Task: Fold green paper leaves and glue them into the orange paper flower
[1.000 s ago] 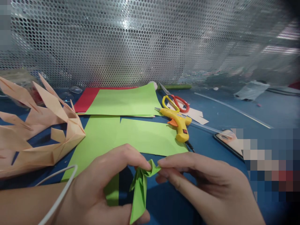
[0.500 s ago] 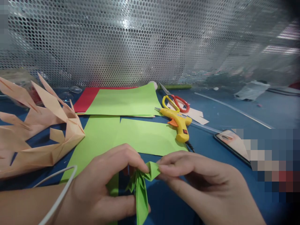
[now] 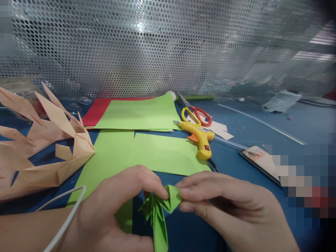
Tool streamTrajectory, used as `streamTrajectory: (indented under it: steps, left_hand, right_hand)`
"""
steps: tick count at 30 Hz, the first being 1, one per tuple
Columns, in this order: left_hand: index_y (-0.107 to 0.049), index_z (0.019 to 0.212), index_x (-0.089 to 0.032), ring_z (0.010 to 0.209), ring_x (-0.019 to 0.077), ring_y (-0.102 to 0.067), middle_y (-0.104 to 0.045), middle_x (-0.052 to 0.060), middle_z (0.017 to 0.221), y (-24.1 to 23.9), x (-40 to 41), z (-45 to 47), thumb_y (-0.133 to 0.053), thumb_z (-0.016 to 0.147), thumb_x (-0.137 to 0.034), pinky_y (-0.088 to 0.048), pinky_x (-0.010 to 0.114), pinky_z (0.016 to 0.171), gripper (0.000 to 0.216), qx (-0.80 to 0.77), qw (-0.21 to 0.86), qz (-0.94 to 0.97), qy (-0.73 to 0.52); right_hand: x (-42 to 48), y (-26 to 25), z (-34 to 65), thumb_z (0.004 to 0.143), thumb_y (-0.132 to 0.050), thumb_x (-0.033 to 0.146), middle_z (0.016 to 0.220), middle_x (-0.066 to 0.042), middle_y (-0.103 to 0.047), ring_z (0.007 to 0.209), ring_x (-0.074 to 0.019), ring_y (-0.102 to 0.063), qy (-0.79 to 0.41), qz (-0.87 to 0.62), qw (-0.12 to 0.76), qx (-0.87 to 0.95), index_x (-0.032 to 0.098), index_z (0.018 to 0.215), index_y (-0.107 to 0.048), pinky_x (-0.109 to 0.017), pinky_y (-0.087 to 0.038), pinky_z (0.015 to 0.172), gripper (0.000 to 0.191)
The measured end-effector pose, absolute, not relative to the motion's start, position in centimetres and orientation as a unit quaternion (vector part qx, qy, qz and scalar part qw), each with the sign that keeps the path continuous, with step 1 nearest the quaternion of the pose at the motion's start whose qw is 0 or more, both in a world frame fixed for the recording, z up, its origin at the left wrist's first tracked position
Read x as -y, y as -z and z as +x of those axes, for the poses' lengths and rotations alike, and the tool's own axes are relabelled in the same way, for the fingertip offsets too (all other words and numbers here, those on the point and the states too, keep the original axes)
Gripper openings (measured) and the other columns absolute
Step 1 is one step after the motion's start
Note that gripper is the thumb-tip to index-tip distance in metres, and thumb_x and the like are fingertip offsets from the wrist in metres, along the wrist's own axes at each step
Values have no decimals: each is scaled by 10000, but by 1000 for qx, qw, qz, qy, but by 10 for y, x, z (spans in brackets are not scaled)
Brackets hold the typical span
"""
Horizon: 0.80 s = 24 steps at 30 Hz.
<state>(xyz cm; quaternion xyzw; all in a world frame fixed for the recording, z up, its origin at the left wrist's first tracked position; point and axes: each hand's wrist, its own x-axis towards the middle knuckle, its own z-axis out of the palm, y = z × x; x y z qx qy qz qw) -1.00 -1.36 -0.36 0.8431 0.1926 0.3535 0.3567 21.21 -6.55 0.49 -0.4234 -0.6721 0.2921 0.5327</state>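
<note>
Low in the middle is a folded green paper piece (image 3: 159, 222) with several pleats, one long strip of it hanging down. My left hand (image 3: 118, 206) grips it from the left, index finger pressed on the pleats near the top; part of the paper is hidden behind the fingers. From the right, my right hand (image 3: 225, 203) pinches the paper's upper right end between thumb and fingers. Beyond the hands, flat green paper sheets (image 3: 165, 152) lie on the blue table (image 3: 252, 189).
At the left stands a folded peach paper structure (image 3: 52, 175). A yellow glue gun (image 3: 203, 140) lies beside scissors (image 3: 202, 117). Red paper (image 3: 96, 112) shows under a green sheet. A phone (image 3: 262, 161) lies to the right. Perforated metal (image 3: 157, 52) walls the back.
Both hands and the folded paper have shifted slightly down. The upper right fold now spreads a little wider between my hands, and my left thumb sits lower.
</note>
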Motion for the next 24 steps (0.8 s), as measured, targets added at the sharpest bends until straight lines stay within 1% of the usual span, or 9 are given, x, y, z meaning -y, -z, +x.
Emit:
streamTrajectory:
  steps: [4, 8, 12, 14, 16, 18, 21, 23, 24]
  left_hand:
    - [-557, 1149, -306, 921, 154, -706, -684, -22, 1045, 4, 13, -10, -904, 724, -213, -564, 179, 832, 556, -183, 367, 843, -348]
    - [-572, 1125, -309, 901, 173, -709, -695, -12, 1020, 4, 14, -12, -905, 715, -214, -577, 204, 811, 537, -186, 364, 844, -347]
    - [-584, 1125, -300, 899, 165, -701, -684, -5, 1025, 6, 14, -11, -911, 717, -220, -569, 196, 801, 528, -172, 385, 839, -345]
    - [-578, 1143, -301, 925, 169, -694, -672, -1, 1052, 7, 13, -12, -912, 717, -203, -565, 202, 820, 550, -166, 392, 839, -338]
    - [-574, 1156, -303, 934, 164, -685, -657, -2, 1074, 9, 13, -12, -910, 708, -159, -562, 197, 823, 579, -165, 406, 837, -327]
    - [-573, 1163, -312, 919, 156, -680, -647, -11, 1076, 10, 13, -13, -916, 691, -128, -561, 182, 796, 612, -162, 421, 832, -324]
    - [-564, 1191, -320, 929, 165, -678, -643, -5, 1080, 11, 14, -13, -896, 732, -158, -563, 185, 789, 590, -148, 420, 829, -338]
    - [-563, 1200, -307, 939, 172, -674, -644, 7, 1079, 10, 14, -13, -869, 778, -202, -561, 190, 798, 531, -141, 412, 832, -343]
    - [-565, 1193, -300, 936, 169, -671, -645, 10, 1073, 9, 14, -13, -858, 795, -217, -558, 189, 798, 501, -142, 408, 833, -345]
  right_hand:
    - [65, -9, 209, 762, -731, -27, 772, 85, -817, 710, -87, -784, -298, -418, 553, 656, 323, 835, -809, -68, -600, 682, 366]
    - [67, -13, 208, 758, -701, -25, 717, 75, -807, 671, -110, -786, -284, -423, 547, 664, 303, 784, -795, -84, -609, 657, 343]
    - [69, -11, 210, 761, -737, 3, 708, 79, -804, 668, -134, -793, -288, -437, 546, 654, 317, 799, -778, -105, -624, 671, 319]
    - [71, -9, 209, 757, -736, -14, 730, 89, -808, 682, -130, -795, -294, -442, 548, 647, 328, 812, -762, -104, -623, 688, 347]
    - [72, -6, 207, 732, -726, -44, 725, 97, -804, 684, -128, -794, -315, -441, 550, 636, 326, 793, -735, -105, -623, 681, 375]
    - [74, -4, 204, 708, -745, -37, 714, 92, -798, 674, -145, -796, -356, -446, 563, 598, 315, 757, -703, -128, -637, 649, 357]
    - [75, -2, 201, 704, -789, 33, 706, 73, -795, 611, -166, -786, -397, -450, 596, 532, 305, 726, -690, -163, -653, 587, 290]
    - [75, -4, 203, 718, -788, 23, 713, 77, -797, 605, -150, -781, -389, -440, 582, 563, 315, 776, -730, -153, -650, 596, 304]
    - [74, -5, 205, 729, -781, 4, 729, 81, -802, 635, -141, -786, -376, -432, 566, 594, 323, 811, -748, -145, -649, 632, 331]
